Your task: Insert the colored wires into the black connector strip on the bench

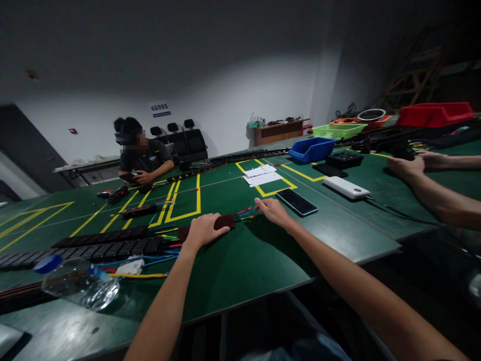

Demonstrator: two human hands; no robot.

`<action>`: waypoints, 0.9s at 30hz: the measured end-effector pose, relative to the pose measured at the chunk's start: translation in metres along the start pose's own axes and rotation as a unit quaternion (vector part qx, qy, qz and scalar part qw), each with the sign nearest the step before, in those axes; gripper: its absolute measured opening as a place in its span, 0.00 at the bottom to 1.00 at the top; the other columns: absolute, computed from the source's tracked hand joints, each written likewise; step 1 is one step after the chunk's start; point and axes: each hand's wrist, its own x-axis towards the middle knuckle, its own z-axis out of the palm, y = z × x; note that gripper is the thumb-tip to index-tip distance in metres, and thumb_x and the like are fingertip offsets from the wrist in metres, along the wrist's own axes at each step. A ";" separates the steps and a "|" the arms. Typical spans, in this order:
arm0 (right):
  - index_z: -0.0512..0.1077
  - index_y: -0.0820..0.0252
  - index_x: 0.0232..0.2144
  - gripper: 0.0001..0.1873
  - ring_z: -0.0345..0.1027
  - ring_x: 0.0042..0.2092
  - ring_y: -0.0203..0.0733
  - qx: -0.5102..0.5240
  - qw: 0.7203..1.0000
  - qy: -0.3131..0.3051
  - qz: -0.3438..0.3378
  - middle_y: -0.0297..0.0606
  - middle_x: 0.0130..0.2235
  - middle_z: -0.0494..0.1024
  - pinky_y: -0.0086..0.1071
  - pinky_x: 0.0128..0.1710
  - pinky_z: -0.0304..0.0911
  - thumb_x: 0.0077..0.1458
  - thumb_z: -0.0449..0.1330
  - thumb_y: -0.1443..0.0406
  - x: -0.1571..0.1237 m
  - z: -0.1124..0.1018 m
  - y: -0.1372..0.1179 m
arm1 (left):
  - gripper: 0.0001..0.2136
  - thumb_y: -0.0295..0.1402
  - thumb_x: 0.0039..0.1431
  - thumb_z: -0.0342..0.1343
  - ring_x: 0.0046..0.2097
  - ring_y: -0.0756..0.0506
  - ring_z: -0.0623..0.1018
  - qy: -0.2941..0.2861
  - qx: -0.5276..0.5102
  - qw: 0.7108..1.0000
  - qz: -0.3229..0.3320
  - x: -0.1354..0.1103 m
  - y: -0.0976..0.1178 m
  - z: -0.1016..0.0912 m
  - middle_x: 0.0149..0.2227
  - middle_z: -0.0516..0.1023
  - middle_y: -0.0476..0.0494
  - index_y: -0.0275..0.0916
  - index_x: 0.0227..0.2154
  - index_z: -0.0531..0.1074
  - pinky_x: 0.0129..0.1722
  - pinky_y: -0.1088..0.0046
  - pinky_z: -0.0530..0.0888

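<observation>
My left hand (205, 229) lies over a dark reddish-brown block (224, 222) on the green table (240, 265), fingers curled on its top. My right hand (273, 210) rests just right of it, fingertips touching a bundle of red, blue and green wires (245, 213) that run out of the block. The fingers of the right hand are bent down onto the wires. To the left, rows of black modules (108, 240) with coloured wires lie on the table.
A plastic water bottle (77, 283) lies at the near left. A phone (296, 201), a white power bank (346, 187), papers (262, 175), and blue (311, 148), green and red bins sit further right. A seated person (145, 158) works opposite; another person's arms (432, 185) reach in from the right.
</observation>
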 end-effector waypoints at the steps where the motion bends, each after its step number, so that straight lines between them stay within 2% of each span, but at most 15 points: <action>1: 0.83 0.60 0.30 0.36 0.72 0.30 0.41 0.015 1.000 -0.006 -0.007 0.41 0.28 0.80 0.31 0.33 0.59 0.68 0.45 0.45 0.000 0.000 -0.001 | 0.26 0.59 0.64 0.50 0.46 0.39 0.79 0.000 0.000 1.000 0.000 0.000 0.000 0.000 0.46 0.81 0.40 0.42 0.48 0.74 0.35 0.69 0.69; 6: 0.83 0.64 0.25 0.40 0.68 0.25 0.38 0.088 0.995 -0.045 -0.023 0.41 0.23 0.77 0.31 0.30 0.58 0.66 0.45 0.42 0.001 0.000 -0.005 | 0.26 0.60 0.64 0.50 0.46 0.39 0.80 -0.001 0.004 1.000 0.002 0.000 -0.001 0.000 0.46 0.81 0.40 0.43 0.49 0.74 0.35 0.69 0.70; 11: 0.84 0.62 0.29 0.38 0.70 0.28 0.40 0.047 0.999 0.011 -0.008 0.41 0.27 0.79 0.31 0.30 0.57 0.67 0.44 0.44 0.003 0.001 0.000 | 0.26 0.60 0.64 0.50 0.46 0.39 0.80 0.005 0.005 1.000 0.005 0.000 -0.002 0.001 0.46 0.81 0.40 0.43 0.49 0.74 0.36 0.69 0.70; 15: 0.84 0.59 0.28 0.36 0.71 0.29 0.42 0.007 1.000 0.023 0.001 0.40 0.26 0.79 0.32 0.30 0.57 0.67 0.45 0.44 0.002 0.001 0.002 | 0.26 0.59 0.64 0.50 0.46 0.39 0.79 0.009 0.000 1.000 0.007 0.000 -0.002 0.002 0.46 0.81 0.40 0.43 0.49 0.74 0.36 0.69 0.70; 23: 0.82 0.63 0.23 0.41 0.66 0.24 0.38 0.070 0.996 -0.054 -0.010 0.41 0.21 0.76 0.31 0.28 0.58 0.66 0.44 0.41 0.003 -0.001 -0.001 | 0.26 0.59 0.64 0.50 0.46 0.38 0.79 0.004 -0.002 1.000 0.000 0.000 -0.001 0.001 0.46 0.81 0.40 0.43 0.49 0.74 0.37 0.68 0.71; 27: 0.83 0.62 0.28 0.40 0.69 0.27 0.39 0.039 0.999 -0.007 0.007 0.41 0.26 0.78 0.30 0.28 0.57 0.67 0.43 0.43 0.003 -0.001 0.002 | 0.26 0.60 0.63 0.50 0.47 0.39 0.79 -0.012 -0.004 1.000 -0.010 0.000 0.002 -0.003 0.47 0.81 0.40 0.43 0.49 0.74 0.37 0.68 0.71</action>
